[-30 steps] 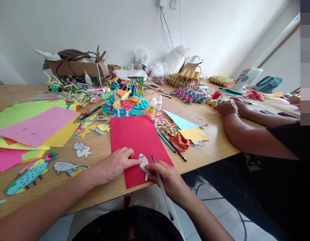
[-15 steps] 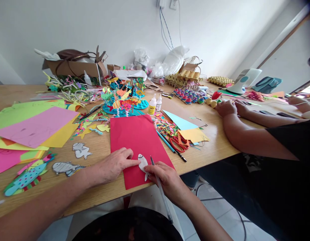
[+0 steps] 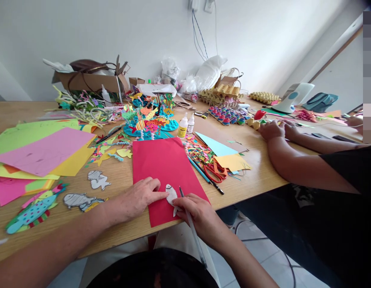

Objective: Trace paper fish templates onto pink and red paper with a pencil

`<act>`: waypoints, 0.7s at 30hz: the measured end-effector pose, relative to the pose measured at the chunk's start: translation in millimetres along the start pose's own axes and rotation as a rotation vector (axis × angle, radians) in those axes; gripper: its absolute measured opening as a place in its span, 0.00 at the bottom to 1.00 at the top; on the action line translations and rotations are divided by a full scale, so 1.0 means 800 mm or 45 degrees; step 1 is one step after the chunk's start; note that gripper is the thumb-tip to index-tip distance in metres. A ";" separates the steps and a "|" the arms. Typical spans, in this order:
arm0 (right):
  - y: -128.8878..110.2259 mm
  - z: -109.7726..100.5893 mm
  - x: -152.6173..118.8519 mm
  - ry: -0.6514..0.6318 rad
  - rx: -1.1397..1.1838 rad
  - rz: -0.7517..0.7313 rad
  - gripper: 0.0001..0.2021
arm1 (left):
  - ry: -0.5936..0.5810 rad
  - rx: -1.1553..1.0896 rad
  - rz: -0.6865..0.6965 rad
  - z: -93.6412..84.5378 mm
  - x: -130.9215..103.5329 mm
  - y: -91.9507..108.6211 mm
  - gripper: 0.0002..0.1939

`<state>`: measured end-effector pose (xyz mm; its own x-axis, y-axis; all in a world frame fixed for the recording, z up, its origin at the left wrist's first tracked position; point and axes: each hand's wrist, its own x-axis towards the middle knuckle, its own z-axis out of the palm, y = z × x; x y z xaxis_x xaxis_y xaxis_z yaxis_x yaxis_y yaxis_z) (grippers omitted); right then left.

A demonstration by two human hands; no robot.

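A sheet of red paper [image 3: 159, 160] lies at the table's front edge. On its lower part rests a small white paper fish cutout [image 3: 171, 196], head pointing away from me. My left hand [image 3: 139, 199] lies on the red sheet, index finger stretched out so its tip touches the fish's left side near the head; nothing is held in it. A clear-barrelled pen [image 3: 193, 232] is in my right hand [image 3: 199, 212], slanting with its rear end towards my lap. Thumb and fingers of that hand also touch the fish near its tail.
Other fish cutouts [image 3: 98, 180] and coloured sheets [image 3: 44, 152] lie left. Scissors [image 3: 217, 173], pencils [image 3: 203, 172] and paper scraps are right of the red sheet. Behind stand glue bottles [image 3: 183, 126] and a colourful fish model [image 3: 146, 120]. Another person's arms [image 3: 281, 156] rest at right.
The view has shifted very slightly. Both hands, the pen and the fish cutout keep nearly the same places on the red paper.
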<state>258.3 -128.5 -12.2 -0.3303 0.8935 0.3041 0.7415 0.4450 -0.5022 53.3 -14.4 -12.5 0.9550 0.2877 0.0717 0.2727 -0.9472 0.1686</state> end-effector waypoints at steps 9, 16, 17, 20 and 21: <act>-0.001 -0.008 0.015 -0.102 -0.068 0.075 0.08 | -0.007 -0.052 -0.032 -0.004 -0.001 -0.001 0.22; 0.002 -0.003 0.013 -0.067 -0.066 0.068 0.05 | -0.045 -0.516 0.063 -0.055 -0.013 0.057 0.17; 0.002 -0.002 0.012 -0.061 -0.070 0.077 0.05 | -0.124 -0.554 0.101 -0.060 -0.015 0.073 0.16; 0.005 0.001 0.011 -0.055 -0.075 0.116 0.05 | -0.216 -0.502 0.221 -0.060 -0.017 0.113 0.09; 0.006 0.001 0.010 -0.060 -0.072 0.125 0.05 | -0.193 -0.469 0.223 -0.056 -0.017 0.121 0.07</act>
<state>258.3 -119.2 -12.9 -0.2807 0.9351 0.2164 0.8029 0.3523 -0.4808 61.2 -103.8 46.8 0.9970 0.0769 -0.0100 0.0713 -0.8581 0.5085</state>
